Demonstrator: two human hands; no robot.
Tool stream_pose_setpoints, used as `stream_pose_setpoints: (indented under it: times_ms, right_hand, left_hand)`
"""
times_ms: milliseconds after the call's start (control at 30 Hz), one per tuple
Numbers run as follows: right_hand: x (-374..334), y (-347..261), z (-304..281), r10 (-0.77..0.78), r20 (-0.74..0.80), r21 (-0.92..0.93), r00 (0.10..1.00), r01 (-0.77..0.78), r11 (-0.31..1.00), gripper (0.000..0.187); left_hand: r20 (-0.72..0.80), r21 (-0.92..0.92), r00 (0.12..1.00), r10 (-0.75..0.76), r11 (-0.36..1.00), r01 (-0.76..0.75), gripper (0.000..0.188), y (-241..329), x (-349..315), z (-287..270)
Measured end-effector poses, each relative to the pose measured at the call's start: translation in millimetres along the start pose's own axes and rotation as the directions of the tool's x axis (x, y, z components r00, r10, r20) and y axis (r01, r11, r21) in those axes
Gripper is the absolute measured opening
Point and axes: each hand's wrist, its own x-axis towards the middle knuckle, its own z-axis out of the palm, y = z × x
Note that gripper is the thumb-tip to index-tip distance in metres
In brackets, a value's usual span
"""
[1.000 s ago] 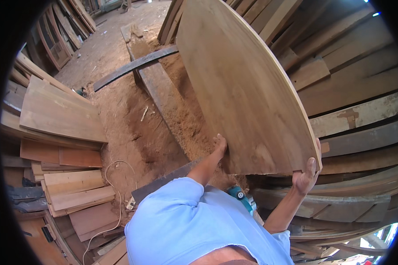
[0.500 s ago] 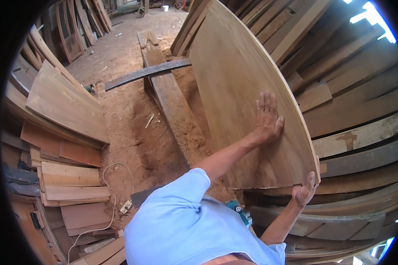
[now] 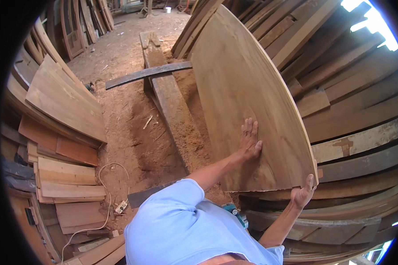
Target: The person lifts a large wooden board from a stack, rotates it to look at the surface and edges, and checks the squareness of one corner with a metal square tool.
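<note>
A large, thin wooden panel (image 3: 252,92) stands on its edge, tilted against stacked timber on the right. My left hand (image 3: 250,139) lies flat on its broad face, fingers stretched out and pointing away from me. At the panel's near right corner, my right hand (image 3: 303,192) holds the edge. Its thumb shows at the front, and its other fingers are partly hidden by the board. The panel's near lower edge looks rough and splintered.
A long wooden beam (image 3: 174,115) dusted with sawdust runs ahead, with a dark narrow board (image 3: 148,74) across it. A teal power tool (image 3: 234,211) sits beside my body. A white cord (image 3: 104,176) and socket block (image 3: 121,206) lie left, near stacked boards (image 3: 70,176).
My left hand has slid down the panel's face toward me and to the left, still flat. My right hand stays at the corner. The view has shifted slightly.
</note>
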Motion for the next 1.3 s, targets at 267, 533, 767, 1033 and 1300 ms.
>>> stream_pose_setpoints:
  times_ms: [267, 533, 767, 1033, 1300]
  right_hand:
    - [-1, 3, -3, -0.004, -0.040, -0.002, 0.999, 0.004, 1.000, 0.063]
    - [-3, 6, -5, 0.002, -0.090, 0.024, 0.996, 0.000, 1.000, 0.060]
    - [-11, 8, 3, -0.002, -0.140, 0.053, 0.990, 0.010, 0.999, 0.055]
    - [-22, 5, 21, -0.032, -0.034, 0.005, 0.999, 0.032, 0.999, 0.051]
    - [-36, 0, 52, -0.208, 0.160, -0.122, 0.965, 0.229, 0.966, 0.051]
  left_hand:
    - [0.137, 0.060, 0.938, -0.318, 0.948, 0.313, 0.081, -19, -71, -1]
    - [0.300, 0.173, 0.770, -0.563, 0.826, 0.537, 0.083, -24, -106, -15]
    - [0.430, 0.260, 0.593, -0.681, 0.723, 0.641, 0.082, -16, -114, -32]
    - [0.551, 0.283, 0.576, -0.604, 0.784, 0.553, 0.084, 2, -120, -59]
    - [0.404, 0.104, 0.795, -0.453, 0.886, 0.452, 0.073, 65, -86, -85]
